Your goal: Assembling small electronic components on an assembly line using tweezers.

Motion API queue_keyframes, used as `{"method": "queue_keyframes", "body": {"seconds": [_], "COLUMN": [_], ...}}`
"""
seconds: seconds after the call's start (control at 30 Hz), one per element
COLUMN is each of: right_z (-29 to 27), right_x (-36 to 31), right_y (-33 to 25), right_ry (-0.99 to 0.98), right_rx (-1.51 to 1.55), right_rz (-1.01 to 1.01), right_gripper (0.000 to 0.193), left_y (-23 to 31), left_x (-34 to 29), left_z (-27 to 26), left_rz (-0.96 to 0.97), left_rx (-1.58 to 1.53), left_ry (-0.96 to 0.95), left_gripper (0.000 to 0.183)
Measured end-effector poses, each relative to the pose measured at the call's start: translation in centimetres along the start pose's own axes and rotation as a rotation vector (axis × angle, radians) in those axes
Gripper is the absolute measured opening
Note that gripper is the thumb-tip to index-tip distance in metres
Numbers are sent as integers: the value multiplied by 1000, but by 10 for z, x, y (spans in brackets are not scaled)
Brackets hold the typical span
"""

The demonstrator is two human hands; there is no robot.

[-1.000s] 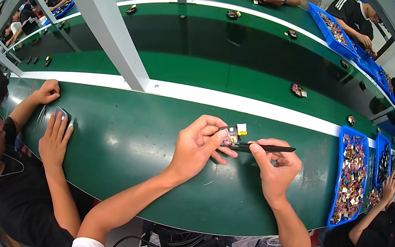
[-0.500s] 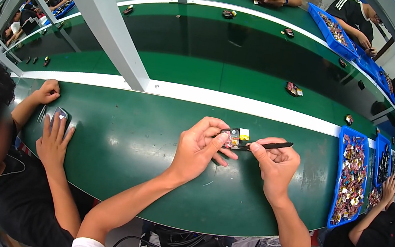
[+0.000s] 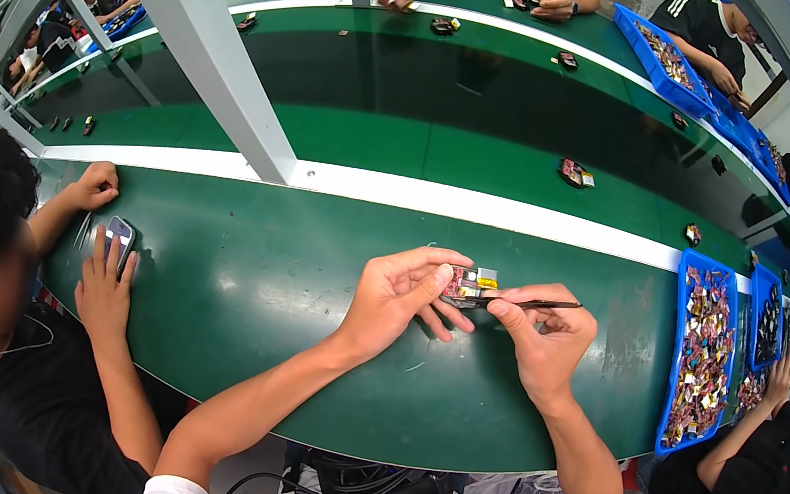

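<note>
My left hand (image 3: 387, 302) is closed on a small black-cased electronic device (image 3: 459, 284), gripping it between thumb and fingers above the green table. A reddish circuit board shows inside the case, and a small silver-and-yellow part (image 3: 486, 278) sticks out at its right edge. Pinched in my right hand (image 3: 548, 341) are black tweezers (image 3: 538, 304), held almost level. Their tips reach the lower right side of the device; whether they grip something there is too small to tell.
To my right stands a blue tray (image 3: 668, 387) heaped with small circuit parts. Beyond a white ledge (image 3: 481, 213), a belt (image 3: 369, 147) carries several similar devices. A grey post (image 3: 201, 48) rises left of centre. At left, a co-worker's hand (image 3: 106, 292) touches a phone (image 3: 120, 234).
The tweezers have tilted flatter, and the device has turned slightly in my left hand. Devices on the belt have shifted left. Across the belt, a person's hands have moved apart.
</note>
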State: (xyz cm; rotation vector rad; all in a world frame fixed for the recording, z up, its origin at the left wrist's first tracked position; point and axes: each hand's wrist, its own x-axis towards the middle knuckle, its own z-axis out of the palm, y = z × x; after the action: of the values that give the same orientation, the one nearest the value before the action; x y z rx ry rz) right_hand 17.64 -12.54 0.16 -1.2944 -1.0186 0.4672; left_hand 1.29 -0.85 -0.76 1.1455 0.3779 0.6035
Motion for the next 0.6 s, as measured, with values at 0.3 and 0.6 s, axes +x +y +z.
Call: {"method": "queue_keyframes", "body": {"seconds": [0.3, 0.6], "right_z": [-3, -5], "right_x": [0, 1], "right_y": [3, 5], "right_ry": [-28, -35], "right_rx": [-23, 13], "right_rz": [-17, 6], "right_gripper": [12, 11], "left_y": [-1, -3], "left_x": [-1, -1], "left_z": [1, 3], "left_rz": [2, 20], "left_rx": [7, 13], "left_ry": [-24, -38], "left_gripper": [35, 34]}}
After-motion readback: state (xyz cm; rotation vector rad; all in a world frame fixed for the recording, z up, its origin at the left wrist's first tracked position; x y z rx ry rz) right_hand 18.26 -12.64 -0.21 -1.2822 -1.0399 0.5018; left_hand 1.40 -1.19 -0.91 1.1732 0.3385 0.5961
